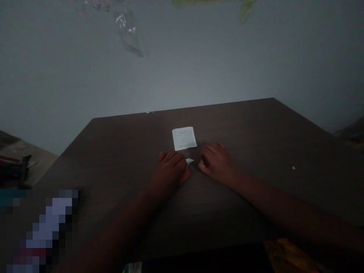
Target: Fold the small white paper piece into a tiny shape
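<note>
My left hand [171, 172] lies on the dark wooden table [256, 132] with its fingers curled down over a small white piece of paper [190, 160]; only a corner of that paper shows between the hands. My right hand [216, 162] rests just to the right, fingers bent and tips close to the same paper. A small white stack of square paper sheets [184, 138] sits flat on the table just beyond both hands.
A tiny white scrap [293, 167] lies on the table at the right. A grey wall rises behind the table, with clear plastic [129, 32] hanging on it. Cluttered items [14, 167] sit at the far left.
</note>
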